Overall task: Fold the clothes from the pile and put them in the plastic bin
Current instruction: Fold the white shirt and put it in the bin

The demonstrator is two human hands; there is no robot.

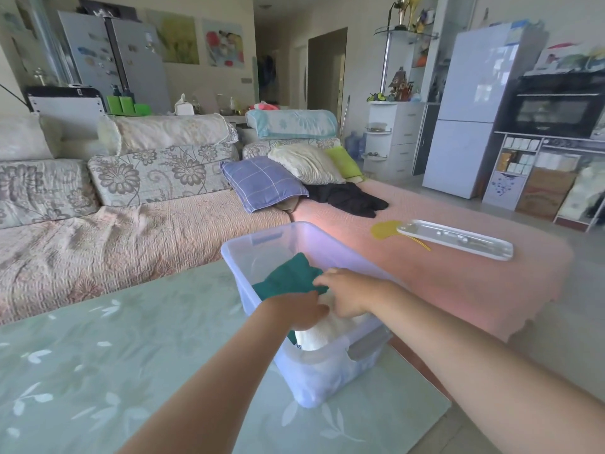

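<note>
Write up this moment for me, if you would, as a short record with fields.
bin: clear plastic bin on the green floral table, lid off
contents: folded teal cloth on top of a white cloth
left hand: inside the bin, grips the teal cloth's near edge
right hand: inside the bin, holds the same cloth
lid: on the pink cover, partly over a yellow flat object
still unfolded: black garment by the pillows

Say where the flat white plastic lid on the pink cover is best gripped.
Probably grip the flat white plastic lid by its long near rim, coming from the person's side: it lies flat on the pink cover, and that rim faces them unobstructed.
</note>
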